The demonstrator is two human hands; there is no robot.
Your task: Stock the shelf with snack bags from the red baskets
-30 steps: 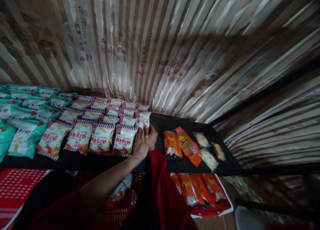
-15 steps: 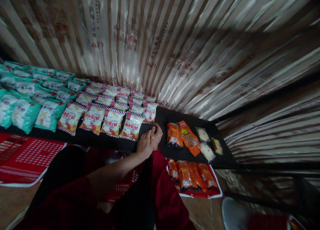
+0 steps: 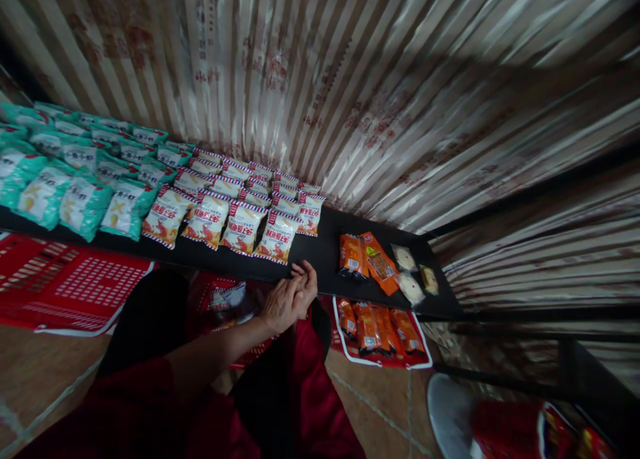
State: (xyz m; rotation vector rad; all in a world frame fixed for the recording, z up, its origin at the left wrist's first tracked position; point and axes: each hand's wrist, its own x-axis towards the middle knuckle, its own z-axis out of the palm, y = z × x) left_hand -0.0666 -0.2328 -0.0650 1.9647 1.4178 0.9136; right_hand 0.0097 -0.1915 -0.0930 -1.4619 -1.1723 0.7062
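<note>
My left hand lies across my right hand at the front edge of a black shelf. The two touch each other, fingers fairly straight where they show, and no object is visible in them. Some right-hand fingers are hidden under the left. Just beyond is the nearest cream snack packet with a red-and-blue striped border, apart from both hands. Several more like it stand in rows behind and to the left. Teal snack bags fill the shelf's left end.
On the shelf's right lie orange packets, round white wrapped pieces and a small yellowish one. Below are red baskets, one holding orange packets. Striped printed sheeting hangs behind. A grey round stool stands lower right.
My joined hands have drawn back slightly toward me, away from the nearest cream packet. The view has shifted, showing more floor. The packets keep their arrangement.
</note>
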